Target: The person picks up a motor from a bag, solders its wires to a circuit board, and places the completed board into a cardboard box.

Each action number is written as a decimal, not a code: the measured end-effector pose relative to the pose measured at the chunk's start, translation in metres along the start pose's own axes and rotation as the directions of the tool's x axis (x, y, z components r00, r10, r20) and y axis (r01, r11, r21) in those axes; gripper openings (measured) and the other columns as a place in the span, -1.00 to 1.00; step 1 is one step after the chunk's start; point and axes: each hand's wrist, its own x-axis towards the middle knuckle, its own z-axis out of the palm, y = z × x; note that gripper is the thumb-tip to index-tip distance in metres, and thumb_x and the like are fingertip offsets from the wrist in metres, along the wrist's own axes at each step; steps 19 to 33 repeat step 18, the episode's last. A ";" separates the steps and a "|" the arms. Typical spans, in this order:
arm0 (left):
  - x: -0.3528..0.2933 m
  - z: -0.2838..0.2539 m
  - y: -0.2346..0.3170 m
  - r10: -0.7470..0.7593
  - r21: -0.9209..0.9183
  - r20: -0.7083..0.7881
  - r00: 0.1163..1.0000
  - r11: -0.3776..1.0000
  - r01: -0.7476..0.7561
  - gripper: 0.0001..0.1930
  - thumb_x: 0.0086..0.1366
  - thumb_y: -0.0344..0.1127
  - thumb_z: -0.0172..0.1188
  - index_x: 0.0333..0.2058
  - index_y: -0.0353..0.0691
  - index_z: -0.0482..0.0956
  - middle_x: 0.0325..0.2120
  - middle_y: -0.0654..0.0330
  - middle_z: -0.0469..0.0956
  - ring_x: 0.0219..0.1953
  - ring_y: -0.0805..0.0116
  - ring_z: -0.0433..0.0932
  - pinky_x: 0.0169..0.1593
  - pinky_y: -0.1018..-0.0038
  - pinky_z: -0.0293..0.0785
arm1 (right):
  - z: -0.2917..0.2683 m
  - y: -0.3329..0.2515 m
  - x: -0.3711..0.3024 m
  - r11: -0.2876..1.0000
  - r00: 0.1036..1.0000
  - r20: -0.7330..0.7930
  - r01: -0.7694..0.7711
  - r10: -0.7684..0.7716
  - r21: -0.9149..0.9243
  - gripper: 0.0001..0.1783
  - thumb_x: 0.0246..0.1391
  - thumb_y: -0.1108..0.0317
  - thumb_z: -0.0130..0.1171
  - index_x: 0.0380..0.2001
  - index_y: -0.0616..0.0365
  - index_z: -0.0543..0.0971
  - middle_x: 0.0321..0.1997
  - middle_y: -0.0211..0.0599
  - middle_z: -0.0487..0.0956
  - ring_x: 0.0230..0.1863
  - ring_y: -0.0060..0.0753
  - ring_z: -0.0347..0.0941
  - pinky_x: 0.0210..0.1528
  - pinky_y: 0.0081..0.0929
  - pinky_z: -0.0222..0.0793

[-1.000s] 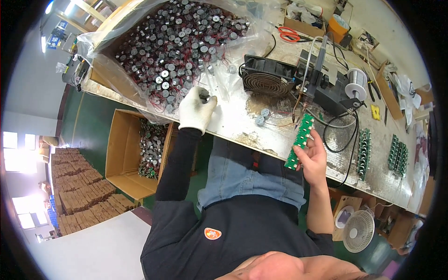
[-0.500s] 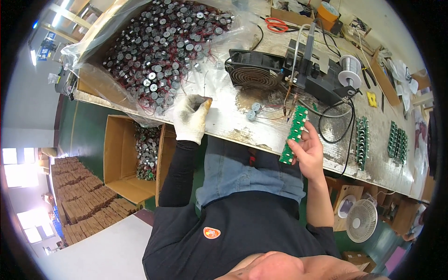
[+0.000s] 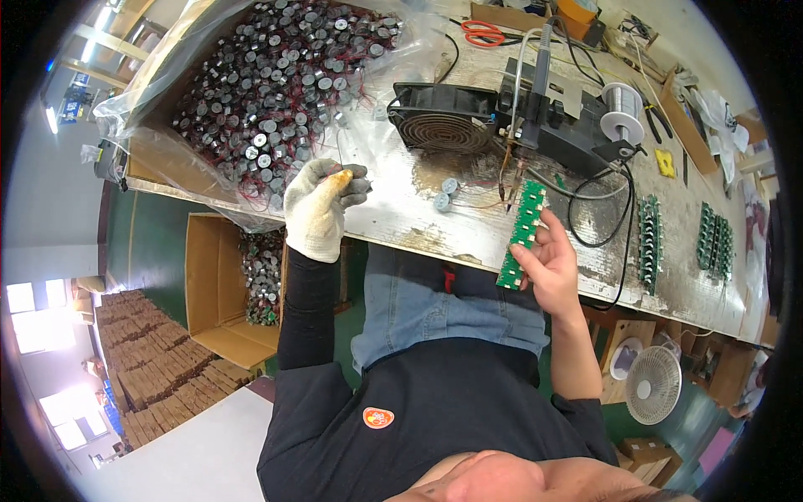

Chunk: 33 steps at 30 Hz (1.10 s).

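My left hand (image 3: pixel 319 205), in a white work glove with a stained fingertip, is closed above the front edge of the bench, beside the pile of small motors. A thin dark sliver sticks up from its pinched fingers; what it is I cannot make out. My bare right hand (image 3: pixel 548 259) grips a long green circuit board (image 3: pixel 523 230) between thumb and fingers, tilted, its far end close to the soldering iron tip (image 3: pixel 508 201). Two small round motors (image 3: pixel 446 194) with thin wires lie on the bench between my hands.
A plastic-lined box of motors (image 3: pixel 276 92) stands at the left, with a cardboard box (image 3: pixel 219 276) below. Behind the board are a black fan (image 3: pixel 443 121), a solder spool (image 3: pixel 623 113) and red-handled scissors (image 3: pixel 483 33). Populated boards (image 3: pixel 649 243) lie to the right, trailing cable (image 3: pixel 623 251) nearer.
My gloved left hand has moved a little left, turning so its fingers show more. My right hand still holds the circuit board in nearly the same place. The view has shifted slightly.
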 end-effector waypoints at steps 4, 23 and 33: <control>-0.002 0.007 -0.006 -0.027 0.043 -0.013 1.000 0.999 0.028 -0.76 0.27 -0.42 0.13 -0.17 -0.39 0.33 -0.28 -0.12 0.55 -0.36 0.19 0.60 -0.25 0.39 0.57 | -0.001 0.002 0.000 1.000 1.000 0.011 0.011 -0.011 0.020 -0.30 0.09 0.58 0.11 0.25 0.34 0.05 -0.07 -0.11 0.50 -0.48 -0.65 0.45 -0.68 -0.77 0.28; -0.004 0.003 -0.023 -0.014 0.165 0.073 0.997 0.986 0.002 -0.67 0.26 -0.25 0.22 -0.13 -0.41 0.50 -0.50 0.13 0.57 -0.54 0.44 0.53 -0.42 0.61 0.45 | -0.001 0.002 0.000 1.000 1.000 0.028 0.002 -0.002 -0.004 -0.30 0.10 0.55 0.12 0.25 0.31 0.05 -0.07 -0.12 0.49 -0.48 -0.65 0.45 -0.66 -0.77 0.28; -0.004 0.003 -0.023 -0.014 0.165 0.073 0.997 0.986 0.002 -0.67 0.26 -0.25 0.22 -0.13 -0.41 0.50 -0.50 0.13 0.57 -0.54 0.44 0.53 -0.42 0.61 0.45 | -0.001 0.002 0.000 1.000 1.000 0.028 0.002 -0.002 -0.004 -0.30 0.10 0.55 0.12 0.25 0.31 0.05 -0.07 -0.12 0.49 -0.48 -0.65 0.45 -0.66 -0.77 0.28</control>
